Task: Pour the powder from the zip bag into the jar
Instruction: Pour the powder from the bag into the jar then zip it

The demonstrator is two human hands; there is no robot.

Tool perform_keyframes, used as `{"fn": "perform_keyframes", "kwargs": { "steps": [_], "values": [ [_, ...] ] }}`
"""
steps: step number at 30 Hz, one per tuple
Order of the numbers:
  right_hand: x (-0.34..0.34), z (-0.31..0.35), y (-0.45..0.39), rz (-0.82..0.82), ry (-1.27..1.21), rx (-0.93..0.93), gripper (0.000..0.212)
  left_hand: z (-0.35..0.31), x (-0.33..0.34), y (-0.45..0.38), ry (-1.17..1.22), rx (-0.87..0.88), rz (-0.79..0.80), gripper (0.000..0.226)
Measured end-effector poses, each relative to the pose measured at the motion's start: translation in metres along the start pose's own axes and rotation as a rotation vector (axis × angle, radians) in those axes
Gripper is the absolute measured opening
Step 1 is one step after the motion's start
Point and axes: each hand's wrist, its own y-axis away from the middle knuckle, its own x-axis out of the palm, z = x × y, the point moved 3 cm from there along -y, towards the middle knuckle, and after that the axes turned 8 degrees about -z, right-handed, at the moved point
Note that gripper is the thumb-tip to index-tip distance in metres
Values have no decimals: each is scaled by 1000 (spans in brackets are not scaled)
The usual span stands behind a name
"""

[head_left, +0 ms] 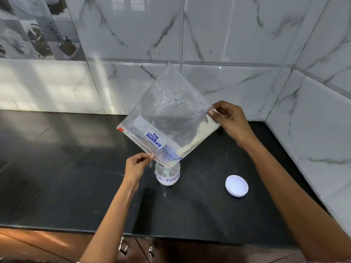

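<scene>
Left hand (135, 168) fingers (150, 156) pinched shut on the zip-seal edge of the zip bag (167, 118), just above the jar mouth. Right hand (230, 121) fingers (212, 112) pinched on the bag's raised side corner, holding it high and tilted so the open corner points down. Bag hangs as a diamond, mostly emptied; cream powder (197, 137) banked along the lower right edge, sliding toward the low corner, which sits in or right at the mouth of the glass jar (167, 174). Thin stream visible inside the jar, little fill so far. Jar upright on the black worktop (57, 168), handwritten "milk powder" label, nothing bracing it. White lid (236, 185) lying to the right, well apart. Looks mid-pour, roughly the last portion left. Risks: bag opening wider than the jar mouth, so a sudden slump of banked powder could overshoot the rim onto the worktop. Raising the right corner too fast would cause exactly that. Bag corner dragging on the rim could tip the unheld jar. Left pinch slipping would drop the opening off target. Powder clinging to the film may tempt shaking, which means more scatter.
</scene>
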Motion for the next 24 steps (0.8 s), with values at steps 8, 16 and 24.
{"fn": "perform_keyframes", "kwargs": {
  "steps": [8, 16, 24],
  "values": [
    [7, 10, -9, -2, 27, -17, 14, 4, -5, 2, -28, -45, -28, 7],
    [3, 9, -21, 52, 99, 148, 12, 5, -5, 9, 21, -52, -54, 3],
    [-5, -11, -15, 153, -36, 359, 10, 6, -4, 12, 47, -68, -66, 2]
  ]
}}
